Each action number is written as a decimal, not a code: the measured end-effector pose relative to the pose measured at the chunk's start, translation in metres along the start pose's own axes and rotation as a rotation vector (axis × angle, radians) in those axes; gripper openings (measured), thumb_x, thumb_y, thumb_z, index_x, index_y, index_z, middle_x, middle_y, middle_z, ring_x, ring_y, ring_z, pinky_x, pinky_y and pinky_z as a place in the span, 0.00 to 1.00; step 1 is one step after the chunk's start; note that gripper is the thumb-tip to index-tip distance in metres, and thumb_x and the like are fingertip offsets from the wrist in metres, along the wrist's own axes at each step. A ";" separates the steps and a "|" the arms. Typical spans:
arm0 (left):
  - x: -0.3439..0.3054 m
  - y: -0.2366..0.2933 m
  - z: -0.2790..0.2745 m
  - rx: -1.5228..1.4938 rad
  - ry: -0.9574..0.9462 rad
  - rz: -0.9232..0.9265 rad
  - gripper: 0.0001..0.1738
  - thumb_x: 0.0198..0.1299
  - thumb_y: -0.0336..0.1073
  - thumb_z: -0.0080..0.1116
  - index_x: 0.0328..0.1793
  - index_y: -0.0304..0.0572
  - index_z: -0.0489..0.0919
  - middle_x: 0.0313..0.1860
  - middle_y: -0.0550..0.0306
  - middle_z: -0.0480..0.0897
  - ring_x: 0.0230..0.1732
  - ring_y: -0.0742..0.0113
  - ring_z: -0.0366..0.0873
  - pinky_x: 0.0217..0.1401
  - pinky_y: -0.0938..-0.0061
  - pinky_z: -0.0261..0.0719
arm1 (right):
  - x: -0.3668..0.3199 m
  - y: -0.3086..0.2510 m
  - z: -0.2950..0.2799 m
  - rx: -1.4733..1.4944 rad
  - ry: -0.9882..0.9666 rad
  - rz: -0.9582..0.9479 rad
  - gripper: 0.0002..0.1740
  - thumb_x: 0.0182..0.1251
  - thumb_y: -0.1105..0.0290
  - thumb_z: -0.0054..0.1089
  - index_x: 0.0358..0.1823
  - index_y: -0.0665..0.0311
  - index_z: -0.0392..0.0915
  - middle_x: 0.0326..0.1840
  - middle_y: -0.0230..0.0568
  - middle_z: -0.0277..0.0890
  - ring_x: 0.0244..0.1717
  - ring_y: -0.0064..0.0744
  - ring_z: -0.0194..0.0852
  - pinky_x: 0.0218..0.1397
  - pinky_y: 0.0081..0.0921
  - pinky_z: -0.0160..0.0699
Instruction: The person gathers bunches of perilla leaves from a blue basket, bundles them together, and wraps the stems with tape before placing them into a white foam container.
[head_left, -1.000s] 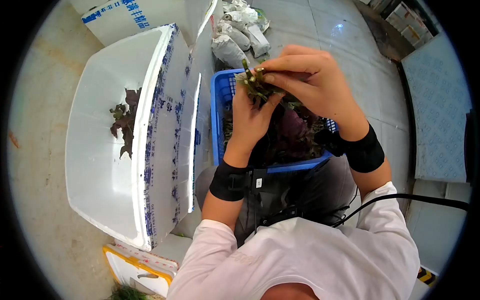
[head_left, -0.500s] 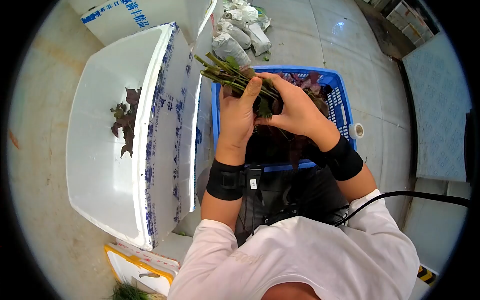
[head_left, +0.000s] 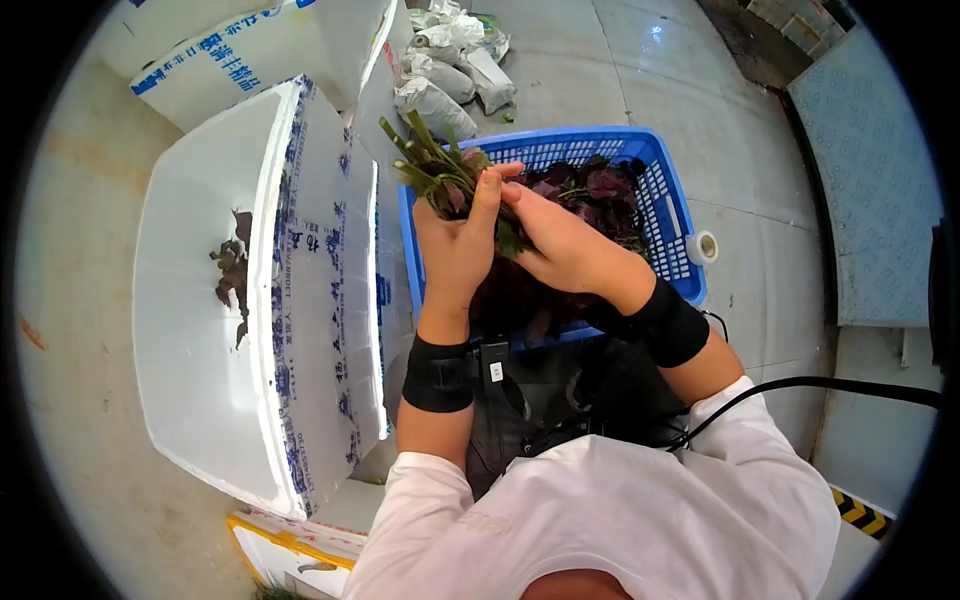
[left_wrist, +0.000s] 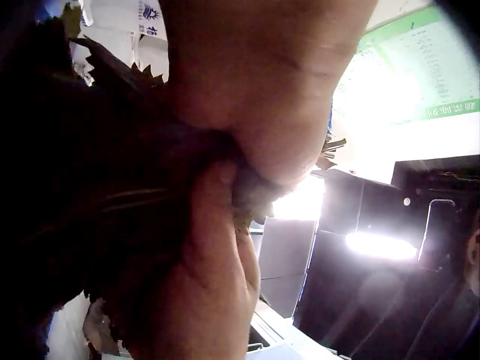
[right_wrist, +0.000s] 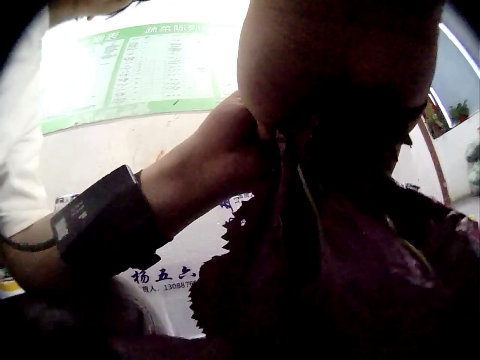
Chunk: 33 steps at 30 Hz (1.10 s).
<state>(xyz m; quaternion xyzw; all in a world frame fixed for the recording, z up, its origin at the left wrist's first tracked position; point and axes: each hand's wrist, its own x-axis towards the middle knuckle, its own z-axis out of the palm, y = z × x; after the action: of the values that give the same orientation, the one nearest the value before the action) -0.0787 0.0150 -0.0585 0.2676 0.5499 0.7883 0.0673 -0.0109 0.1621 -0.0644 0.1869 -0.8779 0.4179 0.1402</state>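
A bunch of purple perilla (head_left: pixel 430 165) is held between both hands over a blue plastic basket (head_left: pixel 688 280), its cut green stems pointing up and left. My left hand (head_left: pixel 455 250) grips the stems, thumb raised along the near side. From the right, my right hand (head_left: pixel 570 245) wraps the bunch, its fingertips meeting the left thumb. Dark serrated leaves (right_wrist: pixel 225 289) hang below the hands in the right wrist view. More purple leaves (head_left: pixel 610 185) lie in the basket. In the left wrist view the bunch is mostly in deep shadow.
Left of the basket stands a white foam box (head_left: pixel 190 390) on its side, with a few wilted leaves (head_left: pixel 232 265) inside. A roll of tape (head_left: pixel 703 247) sits at the basket's right edge. White bags (head_left: pixel 435 90) lie beyond on the floor. A black cable (head_left: pixel 820 382) runs right.
The right hand came down from the stem ends to the bunch's right side, and the bunch tipped so its stems point up-left. Lately the head view has shifted slightly.
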 end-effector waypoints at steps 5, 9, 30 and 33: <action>-0.005 -0.004 0.003 0.345 0.011 0.045 0.17 0.77 0.38 0.58 0.57 0.27 0.81 0.45 0.52 0.90 0.55 0.64 0.84 0.69 0.64 0.75 | -0.002 -0.021 -0.038 -0.144 -0.179 0.147 0.40 0.64 0.67 0.69 0.76 0.69 0.63 0.75 0.67 0.63 0.75 0.62 0.65 0.75 0.45 0.69; -0.012 -0.011 0.010 0.377 0.073 0.047 0.11 0.77 0.35 0.57 0.51 0.31 0.81 0.33 0.56 0.86 0.38 0.72 0.83 0.55 0.71 0.83 | -0.035 -0.010 -0.121 -0.270 -0.166 0.454 0.35 0.68 0.59 0.70 0.75 0.59 0.72 0.66 0.56 0.78 0.65 0.52 0.78 0.68 0.42 0.77; -0.022 -0.028 0.059 0.353 -0.038 -0.083 0.11 0.64 0.31 0.73 0.49 0.34 0.86 0.36 0.56 0.88 0.35 0.72 0.85 0.41 0.74 0.82 | -0.197 0.105 -0.166 -0.028 0.020 0.876 0.25 0.53 0.72 0.75 0.51 0.64 0.73 0.47 0.36 0.76 0.48 0.27 0.77 0.56 0.29 0.77; -0.025 -0.021 0.068 0.394 -0.236 -0.105 0.20 0.61 0.36 0.77 0.56 0.35 0.86 0.39 0.53 0.90 0.36 0.70 0.86 0.44 0.72 0.83 | -0.141 0.047 -0.155 0.367 0.051 0.596 0.27 0.56 0.73 0.73 0.56 0.63 0.71 0.53 0.34 0.73 0.55 0.27 0.75 0.63 0.28 0.75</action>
<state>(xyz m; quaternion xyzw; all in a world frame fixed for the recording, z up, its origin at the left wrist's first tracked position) -0.0276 0.0695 -0.0694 0.3367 0.6949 0.6243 0.1185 0.1072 0.3408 -0.0585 -0.0657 -0.8004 0.5959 -0.0021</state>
